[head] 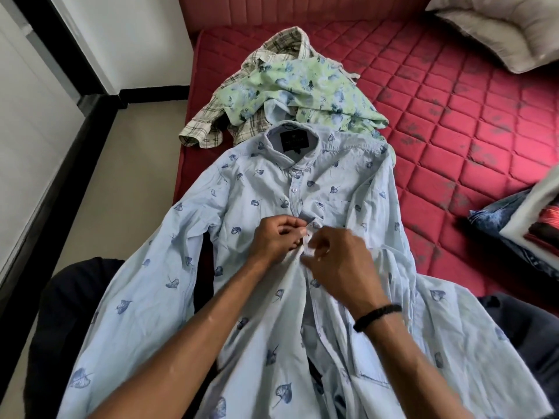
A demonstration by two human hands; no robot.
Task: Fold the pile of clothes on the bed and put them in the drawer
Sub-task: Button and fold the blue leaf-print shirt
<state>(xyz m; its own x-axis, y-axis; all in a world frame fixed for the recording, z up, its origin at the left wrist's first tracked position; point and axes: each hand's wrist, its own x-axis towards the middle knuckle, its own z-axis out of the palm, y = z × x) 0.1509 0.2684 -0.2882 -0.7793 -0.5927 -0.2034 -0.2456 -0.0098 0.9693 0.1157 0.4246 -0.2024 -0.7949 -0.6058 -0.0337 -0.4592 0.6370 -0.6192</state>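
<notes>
A light blue shirt with dark leaf prints lies face up across the red quilted mattress, collar away from me, sleeves spread to both sides. My left hand pinches the left edge of the button placket at chest height. My right hand pinches the opposite placket edge right beside it; the two hands almost touch. Behind the collar lies a loose pile: a green floral garment on top of a beige checked shirt.
A stack of folded clothes, with denim and a red item, sits at the mattress's right edge. A pale pillow lies at the far right corner. The floor and a dark-edged wall run along the left. My dark-trousered knees flank the shirt.
</notes>
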